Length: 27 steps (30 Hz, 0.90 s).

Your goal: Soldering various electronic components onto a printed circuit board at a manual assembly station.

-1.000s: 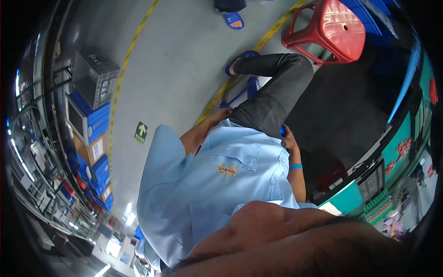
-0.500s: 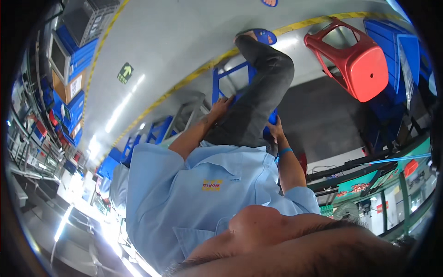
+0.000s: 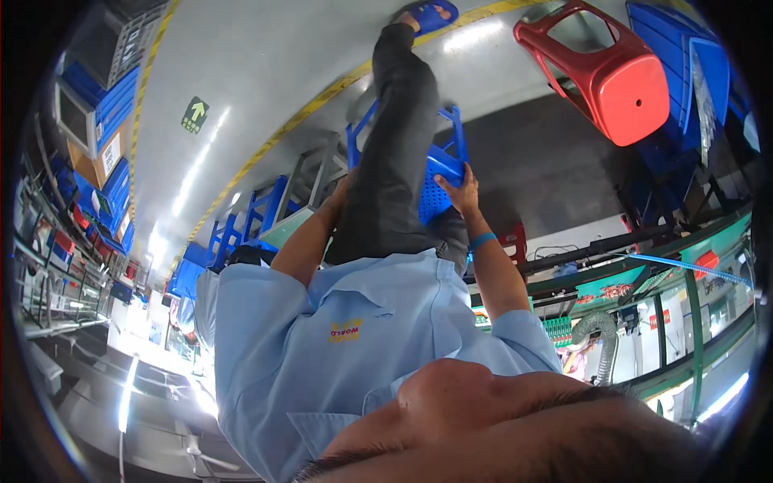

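Note:
A blue plastic stool (image 3: 435,197) with a perforated seat is tipped between my hands, its legs pointing away from me. My right hand (image 3: 460,193), with a blue band at the wrist, grips the seat's edge, thumb on top. My outstretched leg in dark trousers (image 3: 394,153) crosses in front of the stool and covers its middle. On the other side my left hand (image 3: 341,191) is beside the stool's left part, mostly behind the trouser leg; its fingers are hidden.
A red plastic stool (image 3: 632,101) lies tipped at the far right near blue bins (image 3: 672,60). More blue stools (image 3: 262,205) and a grey frame (image 3: 314,177) stand on my left. A yellow floor line (image 3: 322,88) runs beyond; a green-edged workbench (image 3: 692,241) is on the right.
The stool has come into fuller view, its perforated seat showing. My right hand has moved up and slightly left with it. My leg has straightened, hiding more of my left hand.

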Each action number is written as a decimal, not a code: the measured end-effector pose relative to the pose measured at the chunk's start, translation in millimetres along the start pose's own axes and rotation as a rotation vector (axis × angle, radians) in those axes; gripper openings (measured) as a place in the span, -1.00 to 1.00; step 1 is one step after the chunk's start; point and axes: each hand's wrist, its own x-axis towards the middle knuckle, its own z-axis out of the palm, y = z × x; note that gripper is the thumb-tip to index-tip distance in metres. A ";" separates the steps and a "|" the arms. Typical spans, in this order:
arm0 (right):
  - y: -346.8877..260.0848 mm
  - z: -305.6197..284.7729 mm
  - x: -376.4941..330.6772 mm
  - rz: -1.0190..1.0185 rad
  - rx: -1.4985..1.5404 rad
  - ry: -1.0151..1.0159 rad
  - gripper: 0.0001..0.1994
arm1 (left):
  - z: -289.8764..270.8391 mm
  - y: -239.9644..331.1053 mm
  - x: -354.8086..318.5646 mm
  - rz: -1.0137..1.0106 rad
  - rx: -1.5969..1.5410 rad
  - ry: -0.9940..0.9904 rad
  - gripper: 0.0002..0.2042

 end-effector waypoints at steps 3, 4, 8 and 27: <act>-13.3 9.9 -3.2 -0.058 -0.009 0.024 0.23 | -17.4 2.6 -4.9 -0.043 -0.094 -0.046 -0.47; -19.3 13.7 -4.5 0.000 -0.027 0.014 0.22 | -22.9 2.1 -6.4 -0.058 -0.109 -0.054 -0.47; -41.8 26.7 -13.2 -0.039 -0.034 0.013 0.15 | -49.5 4.1 -11.9 -0.112 -0.117 -0.075 -0.46; -85.9 45.6 -32.0 0.034 0.106 -0.176 0.12 | -114.1 1.8 -4.8 -0.105 0.033 -0.058 -0.43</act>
